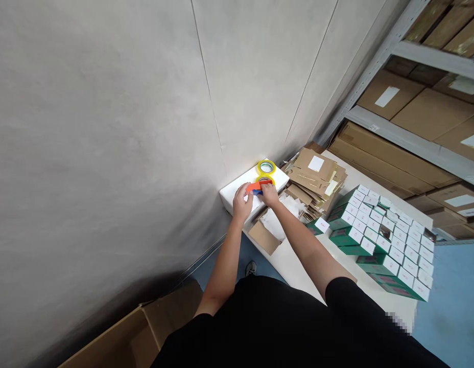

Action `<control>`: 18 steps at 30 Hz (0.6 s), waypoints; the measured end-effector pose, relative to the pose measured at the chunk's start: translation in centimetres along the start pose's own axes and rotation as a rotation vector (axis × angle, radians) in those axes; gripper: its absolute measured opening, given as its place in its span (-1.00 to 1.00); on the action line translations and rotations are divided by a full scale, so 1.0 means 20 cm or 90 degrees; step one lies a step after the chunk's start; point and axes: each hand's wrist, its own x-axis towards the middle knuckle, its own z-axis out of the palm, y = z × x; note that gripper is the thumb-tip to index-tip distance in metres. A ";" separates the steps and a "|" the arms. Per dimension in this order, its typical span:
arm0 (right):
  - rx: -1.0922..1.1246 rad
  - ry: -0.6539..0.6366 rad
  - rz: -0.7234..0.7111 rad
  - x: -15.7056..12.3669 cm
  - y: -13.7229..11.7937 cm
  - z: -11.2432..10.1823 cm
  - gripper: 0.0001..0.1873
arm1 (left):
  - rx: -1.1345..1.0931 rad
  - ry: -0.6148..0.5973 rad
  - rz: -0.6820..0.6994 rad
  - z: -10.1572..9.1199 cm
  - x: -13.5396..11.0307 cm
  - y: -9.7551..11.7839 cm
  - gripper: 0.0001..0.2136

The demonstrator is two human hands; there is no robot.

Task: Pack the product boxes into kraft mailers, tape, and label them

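Left fingers (242, 193) and right fingers (269, 191) grip an orange tool (254, 187); boxes (374, 225) bear illegible print.

Covered, illegible
Narrow orange-and-blue object (255, 187) — partly hidden by left hand (242, 203) and right hand (269, 194); red print (368, 246) on white-topped green rectangular boxes (382, 246) — too small to read.

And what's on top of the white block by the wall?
Two yellow tape rolls, one partly covered by the orange object in both hands. Whatever's beneath them is hidden.

Glossy plastic tape roll (274, 167), smooth plastic orange tool (254, 187), matt cardboard sheets (309, 176), painted metal shelving (413, 143)
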 end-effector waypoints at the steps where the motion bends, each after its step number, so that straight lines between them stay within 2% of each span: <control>1: 0.006 -0.005 0.006 0.00 0.00 0.00 -0.60 | -0.001 0.003 -0.002 -0.01 0.00 0.00 -0.64; 3: 0.013 -0.023 0.007 -0.01 0.01 -0.01 -0.60 | 0.003 0.013 -0.005 -0.03 -0.01 0.00 -0.65; 6: -0.008 -0.044 -0.001 -0.07 0.02 -0.05 -0.50 | 0.014 0.032 -0.004 -0.04 -0.02 0.01 -0.66; 10: -0.011 -0.039 0.014 -0.22 0.06 -0.13 -0.39 | 0.023 0.071 -0.001 -0.02 -0.02 0.04 -0.69; 14: 0.040 -0.014 0.057 -0.45 0.14 -0.21 -0.37 | 0.020 0.081 -0.001 0.10 -0.02 0.09 -0.70; 18: 0.094 0.056 0.124 -0.75 0.29 -0.32 -0.44 | -0.014 0.009 0.004 0.31 -0.05 0.17 -0.71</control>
